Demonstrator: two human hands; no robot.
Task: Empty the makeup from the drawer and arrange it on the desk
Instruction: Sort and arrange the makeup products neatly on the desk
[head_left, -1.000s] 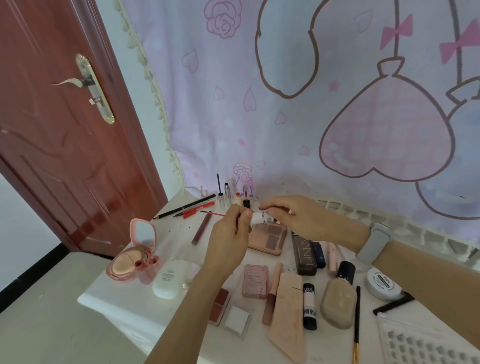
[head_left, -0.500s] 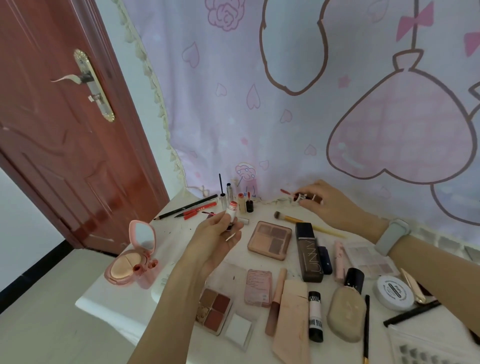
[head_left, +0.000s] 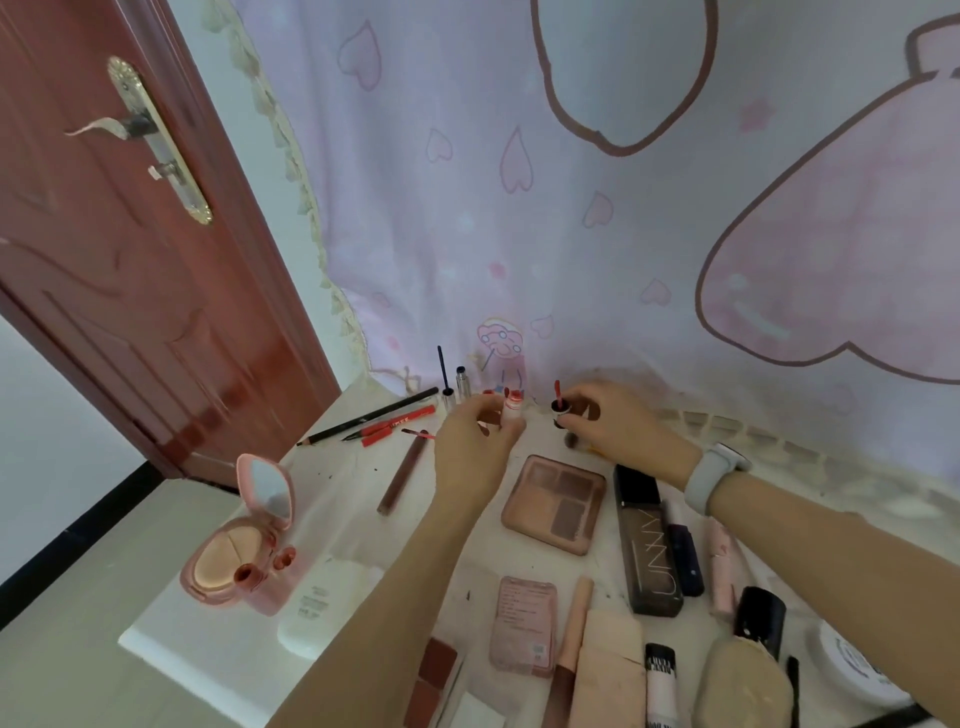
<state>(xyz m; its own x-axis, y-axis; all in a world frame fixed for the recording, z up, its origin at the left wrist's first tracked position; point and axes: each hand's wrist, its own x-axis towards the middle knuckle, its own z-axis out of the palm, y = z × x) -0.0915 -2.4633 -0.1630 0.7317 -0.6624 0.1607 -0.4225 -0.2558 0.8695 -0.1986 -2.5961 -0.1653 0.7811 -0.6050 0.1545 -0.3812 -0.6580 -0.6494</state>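
The left hand pinches a small open lip-gloss bottle by its sides, held upright just above the desk at the back edge, close to the pink curtain. The right hand holds the bottle's dark cap with fingers curled round it, the red-tipped wand pointing up, just right of the bottle. Taking the square eyeshadow palette as the landmark, both hands sit behind it; the mascara tube and its wand stand behind it and to the left, and the pencils lie further left.

The bottle looks light, hard and smooth, probably plastic or glass, so it could slip or tip over easily; with the neck open, its contents might smear. Holding it at mid-body between thumb and fingers, as now, seems the safest way. The cap is tiny and should be held by its dark top, keeping the wet tip off the cloth. Both would likely stand best on their flat bases in the row behind the palette.
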